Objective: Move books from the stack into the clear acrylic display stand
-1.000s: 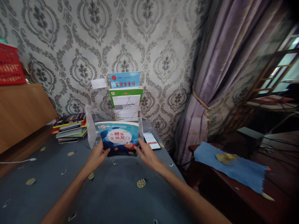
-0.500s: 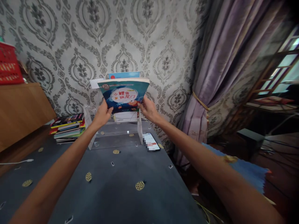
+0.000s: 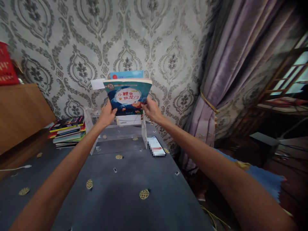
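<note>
Both my hands grip a paperback book [image 3: 128,98] with a teal and dark-blue cover, tilted, its front towards me. My left hand [image 3: 107,114] is closed on its lower left edge, thumb on the cover. On the lower right edge my right hand [image 3: 152,109] is closed the same way. The book is over a clear acrylic stand [image 3: 144,133] on the table. Behind it a light-blue book [image 3: 127,74] and a white card [image 3: 97,84] show in part. A whitish book or box edge [image 3: 129,120] is visible just below the held book.
A stack of books [image 3: 68,131] lies left of the stand, and a lit phone [image 3: 157,147] to its right. The dark patterned tablecloth [image 3: 115,205] covers the table. A wooden cabinet [image 3: 21,112] bears a red basket [image 3: 7,65]. A purple curtain [image 3: 209,80] hangs at right.
The held book has tipped slightly more upright, and its top edge has shifted a little. My view has turned slightly; both hands keep their grip.
</note>
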The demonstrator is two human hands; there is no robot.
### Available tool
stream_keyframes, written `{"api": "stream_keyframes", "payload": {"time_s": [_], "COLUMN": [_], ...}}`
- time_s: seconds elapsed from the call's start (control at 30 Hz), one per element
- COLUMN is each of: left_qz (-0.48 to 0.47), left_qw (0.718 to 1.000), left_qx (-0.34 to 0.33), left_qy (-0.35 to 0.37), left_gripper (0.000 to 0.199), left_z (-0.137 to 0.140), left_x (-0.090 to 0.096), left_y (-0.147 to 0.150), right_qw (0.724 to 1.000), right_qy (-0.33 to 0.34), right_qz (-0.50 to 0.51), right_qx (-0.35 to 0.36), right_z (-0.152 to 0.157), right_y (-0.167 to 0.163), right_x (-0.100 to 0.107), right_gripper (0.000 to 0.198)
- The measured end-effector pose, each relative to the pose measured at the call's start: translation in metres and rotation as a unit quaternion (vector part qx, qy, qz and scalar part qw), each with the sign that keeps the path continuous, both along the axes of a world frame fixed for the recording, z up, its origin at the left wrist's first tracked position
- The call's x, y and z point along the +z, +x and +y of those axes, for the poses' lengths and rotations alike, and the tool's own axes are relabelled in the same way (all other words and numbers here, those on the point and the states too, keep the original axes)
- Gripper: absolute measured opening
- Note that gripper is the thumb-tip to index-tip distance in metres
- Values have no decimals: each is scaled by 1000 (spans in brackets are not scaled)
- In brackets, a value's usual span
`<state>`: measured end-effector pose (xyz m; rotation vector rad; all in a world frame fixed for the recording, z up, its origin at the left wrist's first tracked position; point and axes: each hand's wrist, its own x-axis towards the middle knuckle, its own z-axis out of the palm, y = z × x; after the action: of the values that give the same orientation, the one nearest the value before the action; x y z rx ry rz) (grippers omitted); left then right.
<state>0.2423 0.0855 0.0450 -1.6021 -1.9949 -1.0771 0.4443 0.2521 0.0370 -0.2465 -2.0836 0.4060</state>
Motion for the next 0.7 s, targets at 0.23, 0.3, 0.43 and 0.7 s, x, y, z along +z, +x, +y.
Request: {"api": "stream_keyframes", "payload": {"time_s": [0.23,0.3,0.43,0.7], "left_qz": [-7,12,50,47], "left_qw": [997,994,982,965], "left_qx": [23,59,128,192], "left_qy": [-70,-90,-128,-171], "left_gripper": [49,41,33,39], "left_z": [4,5,7,2], "left_x": [-6,-8,-11,-9], "left_y": [2,5,14,31], "right_qw": [999,998,998,996], "right_qy": [12,9,-12,-35], "right_qz": [-21,-26,-14,-13], "right_qx": [-32,-55,-64,-78], "right_z": [19,23,27,26], "right_y": [-3,-4,-7,-8], "right_x": [-12,-15,-22,-32], "right_gripper": [14,12,17,31]}}
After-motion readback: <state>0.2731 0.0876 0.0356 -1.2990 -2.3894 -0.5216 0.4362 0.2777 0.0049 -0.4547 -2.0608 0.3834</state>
